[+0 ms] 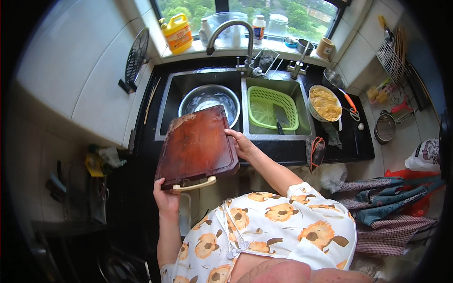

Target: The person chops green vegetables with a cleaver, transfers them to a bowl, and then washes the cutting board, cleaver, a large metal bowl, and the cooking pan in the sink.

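Note:
A thick reddish-brown wooden cutting board is held up at a tilt, partly over the left sink basin. My left hand grips its near left corner, beside a cream handle on the near edge. My right hand grasps its right edge. The board hides part of a stainless steel bowl in the left basin. A green plastic colander sits in the right basin, with a black-handled knife lying in it, its handle over the near rim.
A curved faucet arches over the sink. Right of it stand a bowl of yellowish food and an orange-handled utensil. A yellow jug is on the windowsill. A dark bag-like bundle hangs over the counter's front edge.

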The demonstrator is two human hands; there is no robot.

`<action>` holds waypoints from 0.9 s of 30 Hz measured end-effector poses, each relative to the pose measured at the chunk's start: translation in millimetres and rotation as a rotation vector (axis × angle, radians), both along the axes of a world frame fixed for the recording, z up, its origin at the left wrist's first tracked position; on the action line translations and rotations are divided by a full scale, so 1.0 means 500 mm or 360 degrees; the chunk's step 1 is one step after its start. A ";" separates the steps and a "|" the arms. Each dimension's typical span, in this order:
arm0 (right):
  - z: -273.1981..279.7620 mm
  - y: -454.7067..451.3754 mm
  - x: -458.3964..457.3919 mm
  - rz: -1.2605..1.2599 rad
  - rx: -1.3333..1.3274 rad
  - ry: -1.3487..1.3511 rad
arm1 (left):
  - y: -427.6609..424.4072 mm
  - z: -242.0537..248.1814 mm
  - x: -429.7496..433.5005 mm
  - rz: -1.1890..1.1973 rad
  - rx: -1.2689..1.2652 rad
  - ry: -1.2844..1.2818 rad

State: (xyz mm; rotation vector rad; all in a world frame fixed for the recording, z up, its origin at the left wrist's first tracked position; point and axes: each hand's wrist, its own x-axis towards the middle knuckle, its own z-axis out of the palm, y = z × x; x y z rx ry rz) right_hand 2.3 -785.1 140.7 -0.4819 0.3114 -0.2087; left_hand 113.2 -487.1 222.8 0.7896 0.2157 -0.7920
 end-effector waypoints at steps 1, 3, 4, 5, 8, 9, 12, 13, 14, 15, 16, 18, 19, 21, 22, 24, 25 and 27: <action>0.000 -0.021 -0.005 -0.0047 0.0030 0.0023 | -0.036 0.016 0.003 -0.0009 0.0038 0.0010; 0.002 -0.057 -0.015 -0.0130 0.0093 0.0064 | -0.105 0.052 0.002 -0.0017 0.0117 0.0024; 0.003 -0.072 -0.021 -0.0128 0.0040 0.0059 | -0.135 0.068 0.003 -0.0042 0.0141 0.0016; 0.003 -0.083 -0.025 -0.0185 0.0046 0.0027 | -0.158 0.070 0.013 -0.0080 0.0135 0.0027; 0.023 -0.109 -0.039 -0.0248 0.0004 -0.0118 | -0.232 0.077 0.024 -0.0118 0.0154 0.0034; 0.037 -0.111 -0.044 -0.0265 0.0073 -0.0118 | -0.257 0.076 0.018 -0.0108 0.0164 0.0048; 0.077 -0.119 -0.058 -0.0232 0.0215 -0.0214 | -0.316 0.064 0.012 -0.0083 0.0123 0.0115; 0.072 -0.130 -0.061 -0.0250 0.0229 -0.0251 | -0.332 0.055 0.011 -0.0081 0.0122 0.0132; 0.068 -0.139 -0.061 -0.0265 0.0244 -0.0288 | -0.347 0.049 0.008 -0.0077 0.0123 0.0149; 0.067 -0.147 -0.063 -0.0280 0.0261 -0.0324 | -0.360 0.040 0.007 -0.0071 0.0126 0.0168; 0.071 -0.151 -0.070 -0.0251 0.0121 -0.0239 | -0.366 0.029 0.013 -0.0101 0.0084 0.0200; 0.061 -0.153 -0.073 -0.0231 0.0039 -0.0251 | -0.385 0.021 0.020 -0.0062 0.0126 0.0220; 0.057 -0.150 -0.073 -0.0221 -0.0001 -0.0256 | -0.393 0.018 0.022 -0.0043 0.0148 0.0229; 0.061 -0.141 -0.067 -0.0246 -0.0039 -0.0145 | -0.404 0.006 0.030 -0.0043 0.0115 0.0283; 0.069 -0.140 -0.060 -0.0228 -0.0090 -0.0081 | -0.409 0.000 0.035 -0.0041 0.0096 0.0310; 0.089 -0.150 -0.040 -0.0229 -0.0106 -0.0019 | -0.425 -0.008 0.043 -0.0051 0.0064 0.0350; 0.091 -0.161 -0.028 -0.0265 -0.0163 0.0042 | -0.433 -0.012 0.044 -0.0058 0.0048 0.0372; 0.093 -0.179 -0.001 -0.0338 -0.0278 0.0166 | -0.453 -0.019 0.039 -0.0064 -0.0046 0.0430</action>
